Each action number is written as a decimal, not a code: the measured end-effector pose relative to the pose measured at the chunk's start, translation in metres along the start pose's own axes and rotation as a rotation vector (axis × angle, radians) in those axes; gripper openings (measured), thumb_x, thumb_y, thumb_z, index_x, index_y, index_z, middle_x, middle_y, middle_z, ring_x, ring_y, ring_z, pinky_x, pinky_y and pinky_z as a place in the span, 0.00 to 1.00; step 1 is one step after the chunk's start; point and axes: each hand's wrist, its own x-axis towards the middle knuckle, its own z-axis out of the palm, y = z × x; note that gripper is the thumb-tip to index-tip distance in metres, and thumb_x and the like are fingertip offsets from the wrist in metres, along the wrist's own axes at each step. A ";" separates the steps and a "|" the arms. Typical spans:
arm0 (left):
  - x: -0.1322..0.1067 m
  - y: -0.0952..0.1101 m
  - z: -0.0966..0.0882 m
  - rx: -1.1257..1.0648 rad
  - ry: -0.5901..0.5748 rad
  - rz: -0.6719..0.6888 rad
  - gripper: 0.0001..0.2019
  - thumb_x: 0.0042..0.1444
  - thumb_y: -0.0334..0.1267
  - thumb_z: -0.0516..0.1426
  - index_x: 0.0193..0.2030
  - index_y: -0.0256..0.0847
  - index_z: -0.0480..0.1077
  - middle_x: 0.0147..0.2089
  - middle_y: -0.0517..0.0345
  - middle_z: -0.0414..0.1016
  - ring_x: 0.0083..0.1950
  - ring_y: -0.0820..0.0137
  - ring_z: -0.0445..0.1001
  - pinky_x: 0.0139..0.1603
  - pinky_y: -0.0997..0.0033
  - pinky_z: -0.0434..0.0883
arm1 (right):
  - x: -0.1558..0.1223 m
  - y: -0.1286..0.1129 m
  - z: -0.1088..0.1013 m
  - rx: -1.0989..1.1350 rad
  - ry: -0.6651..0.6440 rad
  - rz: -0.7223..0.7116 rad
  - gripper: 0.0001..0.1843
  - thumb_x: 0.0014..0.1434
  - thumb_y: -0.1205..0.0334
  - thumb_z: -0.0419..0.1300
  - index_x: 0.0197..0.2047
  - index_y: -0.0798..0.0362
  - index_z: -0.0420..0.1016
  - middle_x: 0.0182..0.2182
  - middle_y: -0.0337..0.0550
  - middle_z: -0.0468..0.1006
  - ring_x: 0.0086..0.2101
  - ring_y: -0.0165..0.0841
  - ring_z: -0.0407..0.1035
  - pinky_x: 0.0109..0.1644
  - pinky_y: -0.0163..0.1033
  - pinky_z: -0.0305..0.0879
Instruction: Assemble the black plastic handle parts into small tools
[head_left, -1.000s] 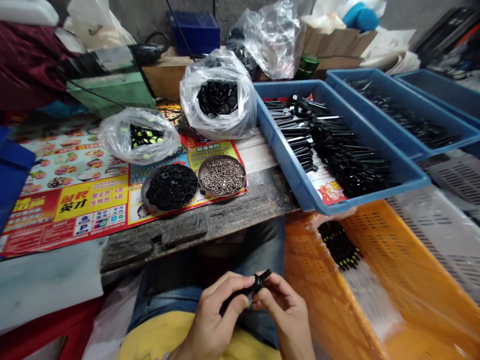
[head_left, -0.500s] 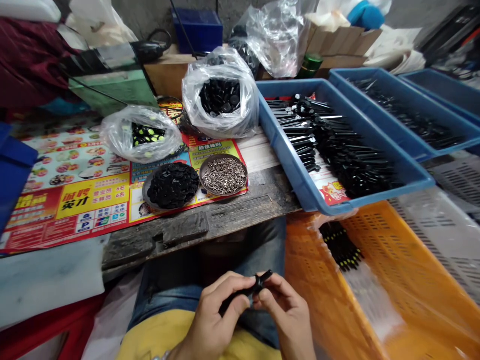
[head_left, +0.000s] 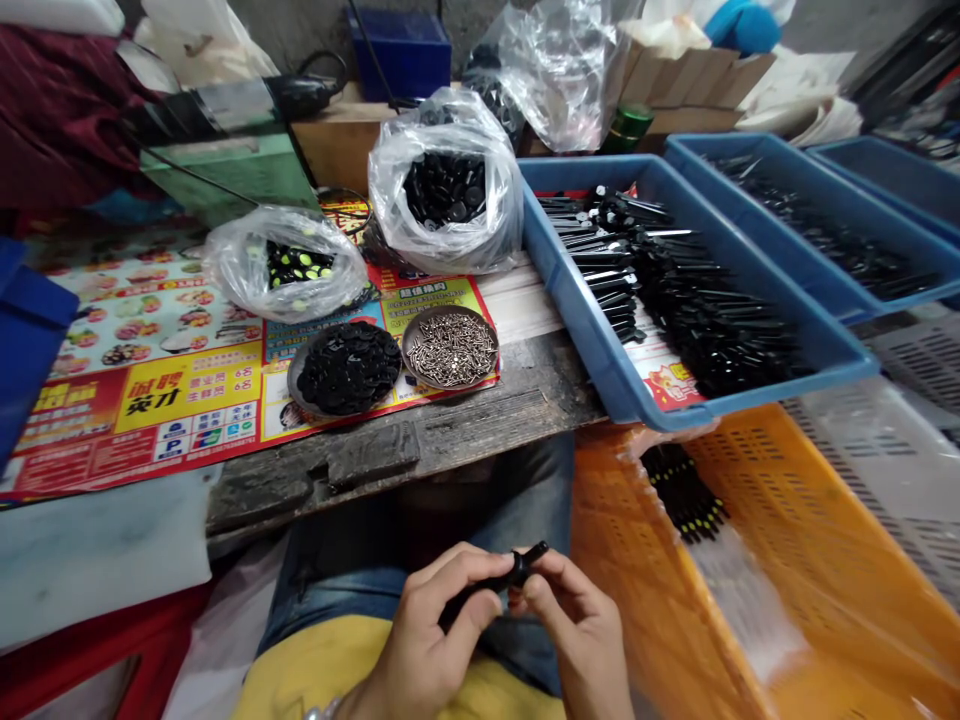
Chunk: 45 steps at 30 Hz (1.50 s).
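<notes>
Low over the lap, near the table (head_left: 480, 425) edge: both hands pinch one slim black plastic part (head_left: 504, 577). Left hand (head_left: 431, 645) curled closed round its lower end, thumb and forefinger clamped. Right hand (head_left: 574, 630) closed on the upper end with its fingertips. Long axis runs lower-left to upper-right; the exposed tip points up-right, toward the orange crate (head_left: 787, 560).

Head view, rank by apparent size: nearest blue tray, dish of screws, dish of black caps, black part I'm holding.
1. Nearest blue tray
2. dish of black caps and dish of screws, alike
3. black part, though closest
</notes>
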 end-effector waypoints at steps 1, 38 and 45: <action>0.000 0.000 0.000 -0.002 0.000 0.003 0.14 0.60 0.26 0.57 0.48 0.46 0.75 0.42 0.59 0.80 0.43 0.71 0.78 0.45 0.78 0.72 | 0.000 0.000 0.000 -0.013 -0.015 -0.004 0.10 0.51 0.52 0.69 0.31 0.50 0.83 0.22 0.37 0.75 0.24 0.28 0.69 0.29 0.28 0.69; 0.004 0.000 0.005 -0.028 -0.006 -0.063 0.14 0.59 0.26 0.57 0.48 0.45 0.76 0.44 0.56 0.81 0.44 0.70 0.78 0.47 0.76 0.73 | 0.001 0.003 -0.006 -0.006 -0.105 0.048 0.13 0.61 0.51 0.61 0.35 0.49 0.81 0.24 0.37 0.74 0.27 0.31 0.67 0.32 0.31 0.67; 0.002 -0.001 0.005 -0.022 -0.019 -0.069 0.14 0.59 0.27 0.57 0.48 0.46 0.75 0.45 0.58 0.80 0.45 0.70 0.78 0.47 0.77 0.72 | 0.004 0.002 -0.004 0.020 -0.090 0.069 0.11 0.59 0.51 0.63 0.36 0.48 0.82 0.23 0.36 0.75 0.25 0.30 0.68 0.32 0.30 0.69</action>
